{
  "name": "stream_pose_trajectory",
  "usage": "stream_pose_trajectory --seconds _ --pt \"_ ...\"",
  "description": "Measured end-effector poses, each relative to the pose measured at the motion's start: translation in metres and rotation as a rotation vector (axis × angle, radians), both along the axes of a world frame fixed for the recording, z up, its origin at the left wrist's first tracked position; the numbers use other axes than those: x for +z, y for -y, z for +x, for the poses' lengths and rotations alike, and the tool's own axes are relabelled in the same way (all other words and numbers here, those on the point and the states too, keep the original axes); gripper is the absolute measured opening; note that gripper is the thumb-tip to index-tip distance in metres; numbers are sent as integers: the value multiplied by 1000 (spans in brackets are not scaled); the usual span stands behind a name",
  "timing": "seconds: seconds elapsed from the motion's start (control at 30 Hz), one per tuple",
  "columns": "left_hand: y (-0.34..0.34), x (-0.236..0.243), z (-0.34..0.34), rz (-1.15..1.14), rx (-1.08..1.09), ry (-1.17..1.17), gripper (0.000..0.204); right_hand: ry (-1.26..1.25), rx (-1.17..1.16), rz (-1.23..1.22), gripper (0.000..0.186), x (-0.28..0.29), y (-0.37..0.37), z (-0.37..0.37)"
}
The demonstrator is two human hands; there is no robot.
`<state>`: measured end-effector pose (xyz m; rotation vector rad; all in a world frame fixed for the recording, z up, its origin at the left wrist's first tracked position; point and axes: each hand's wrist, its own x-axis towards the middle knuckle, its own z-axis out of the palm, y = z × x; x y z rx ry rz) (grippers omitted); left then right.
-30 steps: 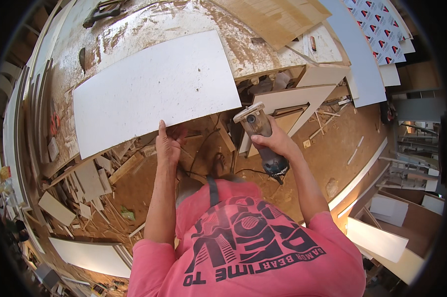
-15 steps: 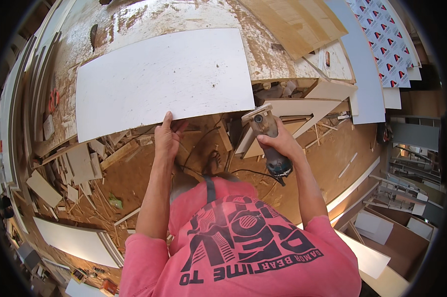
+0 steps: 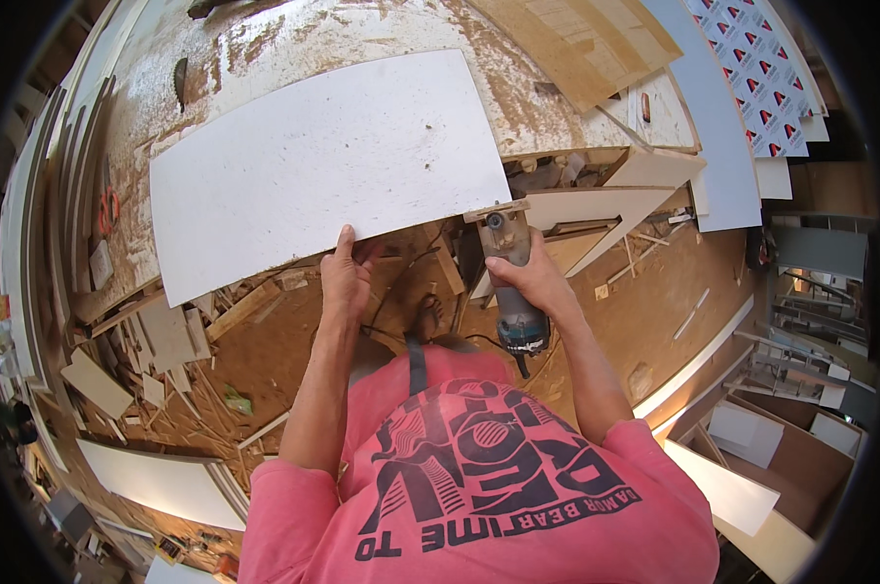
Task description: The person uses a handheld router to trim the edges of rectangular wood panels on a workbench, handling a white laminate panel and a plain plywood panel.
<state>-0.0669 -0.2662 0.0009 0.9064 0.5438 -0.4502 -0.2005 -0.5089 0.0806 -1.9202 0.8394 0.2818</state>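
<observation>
A white rectangular panel (image 3: pixel 328 165) lies on the worn workbench (image 3: pixel 255 49), its near edge hanging over the front. At that edge my left hand (image 3: pixel 348 277) grips the panel, thumb on top and fingers underneath. My right hand (image 3: pixel 537 277) is wrapped round the body of a dark trim router (image 3: pixel 520 316). The router's flat base (image 3: pixel 496 210) meets the panel's near edge close to its right corner. Its cutter is hidden from sight. A black cord runs behind my body near the tool.
Wood offcuts (image 3: pixel 163 341) are heaped under the bench at left. Plywood (image 3: pixel 586 49) and a pale blue sheet (image 3: pixel 708 165) lie at the far right. Orange-handled scissors (image 3: pixel 109 211) and a dark curved blade (image 3: pixel 180 83) rest on the bench. My bare foot (image 3: pixel 428 313) stands among scraps.
My right hand has brought the trim router left and turned it straighter, its base now against the panel's edge. The panel has tilted slightly, its left end nearer; my left hand stays on it.
</observation>
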Motion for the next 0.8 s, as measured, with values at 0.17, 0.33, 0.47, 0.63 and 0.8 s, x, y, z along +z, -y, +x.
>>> stream_pose_trajectory --seconds 0.17,0.33,0.47,0.63,0.8 --pt "-7 1 4 -76 -96 -78 28 64 -19 56 92 -17 -26 7" --pt "-42 41 12 21 -493 -108 30 77 -34 55 91 -9 -42 15" --pt "-128 91 92 709 -806 598 24 45 -109 66 94 -10 -40 8" --pt "-288 27 261 1823 -644 890 54 -25 -82 -31 98 -1 -41 19" --pt "-283 7 255 1547 -602 984 63 -79 -121 -52 101 7 -56 26"
